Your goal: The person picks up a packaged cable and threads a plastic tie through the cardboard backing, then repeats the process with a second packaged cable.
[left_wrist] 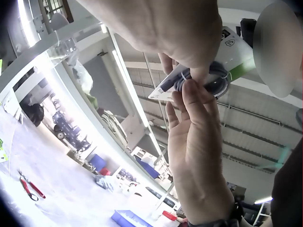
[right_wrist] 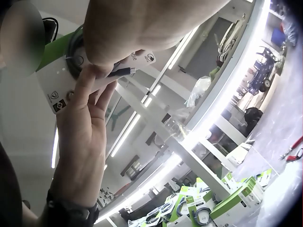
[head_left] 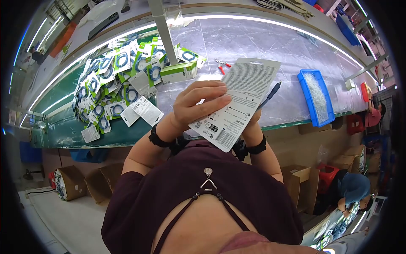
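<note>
A white and green backing card (head_left: 243, 95) is held up before the chest, its printed back with a barcode facing the head camera. My left hand (head_left: 201, 103) grips its left side, fingers spread over the back and thumb on the front. On the front sits a coiled dark cable (left_wrist: 215, 80), with a cable plug (right_wrist: 124, 72) jutting past the card's edge. My right hand (left_wrist: 196, 137) pinches the cable at the coil with thumb and fingers. In the head view the card hides most of this right hand (head_left: 253, 120).
A large heap of carded cables (head_left: 105, 84) covers the left of the table, beside a green and white box (head_left: 179, 73). Red-handled pliers (head_left: 222, 65) lie behind the card. A blue tray (head_left: 311, 80) of clear strips stands right. A metal post (head_left: 165, 31) rises at the back.
</note>
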The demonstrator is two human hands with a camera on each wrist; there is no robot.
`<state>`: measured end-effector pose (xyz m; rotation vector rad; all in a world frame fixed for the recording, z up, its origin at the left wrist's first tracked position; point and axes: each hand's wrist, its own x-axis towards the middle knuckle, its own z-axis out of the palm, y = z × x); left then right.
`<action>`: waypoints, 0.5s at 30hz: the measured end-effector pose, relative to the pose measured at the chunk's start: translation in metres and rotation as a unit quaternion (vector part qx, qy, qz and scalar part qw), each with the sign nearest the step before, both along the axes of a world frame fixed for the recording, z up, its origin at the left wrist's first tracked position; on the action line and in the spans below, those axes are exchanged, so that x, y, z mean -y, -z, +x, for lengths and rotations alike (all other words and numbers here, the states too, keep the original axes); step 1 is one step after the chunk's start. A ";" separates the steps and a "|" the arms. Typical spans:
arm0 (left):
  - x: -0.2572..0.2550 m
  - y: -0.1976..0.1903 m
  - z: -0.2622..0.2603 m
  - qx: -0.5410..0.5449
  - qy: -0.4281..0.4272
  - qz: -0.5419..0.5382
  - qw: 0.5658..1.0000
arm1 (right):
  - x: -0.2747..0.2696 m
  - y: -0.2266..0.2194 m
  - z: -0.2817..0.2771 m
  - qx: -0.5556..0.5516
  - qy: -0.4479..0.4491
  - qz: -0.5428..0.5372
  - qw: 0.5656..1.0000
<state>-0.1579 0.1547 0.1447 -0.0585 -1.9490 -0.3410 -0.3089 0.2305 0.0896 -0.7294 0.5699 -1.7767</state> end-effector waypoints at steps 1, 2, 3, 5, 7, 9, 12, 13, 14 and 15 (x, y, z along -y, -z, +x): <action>0.000 -0.001 -0.001 0.006 0.001 -0.008 1.000 | 0.003 0.013 -0.002 -0.164 0.076 0.014 0.983; -0.001 -0.002 -0.002 0.005 0.002 -0.009 1.000 | 0.005 0.024 -0.006 -0.321 0.151 0.028 0.935; -0.001 -0.002 -0.002 0.001 0.001 -0.009 1.000 | 0.004 0.017 -0.005 -0.321 0.153 0.026 0.934; 0.000 -0.003 -0.004 -0.004 -0.003 -0.009 1.000 | 0.003 -0.004 -0.002 -0.075 0.046 0.007 0.996; 0.000 -0.004 -0.004 -0.004 0.000 -0.009 1.000 | 0.002 -0.009 0.001 0.053 -0.011 -0.003 0.999; -0.001 -0.005 -0.003 -0.005 0.002 -0.005 1.000 | 0.004 -0.007 0.003 0.036 0.011 0.006 0.999; -0.004 -0.004 -0.007 -0.034 -0.011 0.037 0.999 | 0.008 0.000 0.006 0.005 0.035 0.016 0.999; -0.003 -0.004 -0.008 -0.050 -0.016 0.057 0.997 | 0.009 0.003 0.007 -0.007 0.042 0.018 0.999; 0.000 -0.005 -0.009 -0.055 -0.021 0.053 0.997 | 0.011 0.005 0.008 -0.020 0.050 0.018 0.998; 0.004 -0.006 -0.010 -0.058 -0.019 0.039 0.997 | 0.013 0.008 0.009 -0.034 0.058 0.018 0.998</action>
